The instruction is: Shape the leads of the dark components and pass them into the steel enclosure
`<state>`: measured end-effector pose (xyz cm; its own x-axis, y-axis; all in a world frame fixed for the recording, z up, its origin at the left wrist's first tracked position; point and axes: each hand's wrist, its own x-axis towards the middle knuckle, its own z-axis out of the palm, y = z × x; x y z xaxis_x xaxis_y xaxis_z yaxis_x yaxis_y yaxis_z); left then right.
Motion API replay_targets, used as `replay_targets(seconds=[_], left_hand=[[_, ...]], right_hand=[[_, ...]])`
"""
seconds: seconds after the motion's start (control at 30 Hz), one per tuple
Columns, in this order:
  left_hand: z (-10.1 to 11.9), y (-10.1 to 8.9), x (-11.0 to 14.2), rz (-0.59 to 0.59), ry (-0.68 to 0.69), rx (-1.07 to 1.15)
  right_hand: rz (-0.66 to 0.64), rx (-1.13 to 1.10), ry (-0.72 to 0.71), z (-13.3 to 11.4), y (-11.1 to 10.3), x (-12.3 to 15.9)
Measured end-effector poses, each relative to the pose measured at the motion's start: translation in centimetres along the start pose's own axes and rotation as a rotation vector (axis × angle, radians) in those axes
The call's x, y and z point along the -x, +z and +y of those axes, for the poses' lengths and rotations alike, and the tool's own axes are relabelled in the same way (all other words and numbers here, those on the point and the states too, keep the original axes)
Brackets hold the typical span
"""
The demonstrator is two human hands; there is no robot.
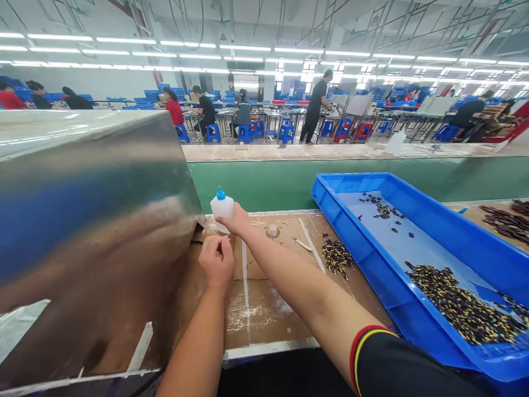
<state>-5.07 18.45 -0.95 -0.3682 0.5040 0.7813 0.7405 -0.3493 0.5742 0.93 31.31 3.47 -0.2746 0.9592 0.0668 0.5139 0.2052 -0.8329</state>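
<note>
My right hand (pixel 236 220) is wrapped around a translucent white squeeze bottle (pixel 222 207) with a blue nozzle cap. The bottle stands upright at the far edge of the brown work surface (pixel 268 309), beside the metal housing. Just in front of it, my left hand (pixel 217 259) is closed, its fingers curled towards the thumb. Whatever it may hold is too small or hidden to see. To the right of my hands, a small clear cap-like piece (pixel 273 230) and a thin pale tool (pixel 302 243) lie on the surface.
A large metal housing (pixel 103 237) walls off the left side. On the right sits a blue tray (pixel 355 237) with many small dark-and-yellow pieces (pixel 463 303); a pile of similar pieces (pixel 336 256) lies beside it. A green belt (pixel 256 179) runs behind. Several people work farther back.
</note>
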Motion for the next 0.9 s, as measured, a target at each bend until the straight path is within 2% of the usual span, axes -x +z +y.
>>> replay_targets(seconds=[0.1,0.2,0.27,0.37,0.43,0.53,0.63,0.77,0.9], left_hand=[[0.0,-0.1,0.0,0.031,-0.082,0.05],[0.0,0.0,0.1,0.055,-0.172,0.119],[0.1,0.1,0.2,0.05,-0.193,0.167],[0.5,0.5,0.5,0.031,-0.188,0.204],[0.7,0.7,0.6,0.017,-0.174,0.215],[1.0,0.8,0.7,-0.001,-0.158,0.25],[1.1,0.9,0.8,-0.014,-0.154,0.279],[1.0,0.9,0.8,-0.022,-0.165,0.282],[0.9,1.0,0.7,-0.02,-0.174,0.289]], right_hand=[[0.11,0.048,-0.072,0.0,-2.0,1.2],[0.269,0.105,-0.193,0.6,-7.0,3.5],[0.336,0.229,-0.211,1.1,-11.1,5.4],[0.301,0.542,-0.128,2.3,-16.1,8.2],[0.234,0.775,-0.052,3.5,-17.8,9.8],[0.153,1.038,0.069,5.6,-18.5,11.6],[0.05,1.19,0.132,7.2,-18.2,12.6],[-0.079,1.307,0.109,7.9,-17.7,13.2],[-0.118,1.353,0.065,7.6,-17.4,13.2]])
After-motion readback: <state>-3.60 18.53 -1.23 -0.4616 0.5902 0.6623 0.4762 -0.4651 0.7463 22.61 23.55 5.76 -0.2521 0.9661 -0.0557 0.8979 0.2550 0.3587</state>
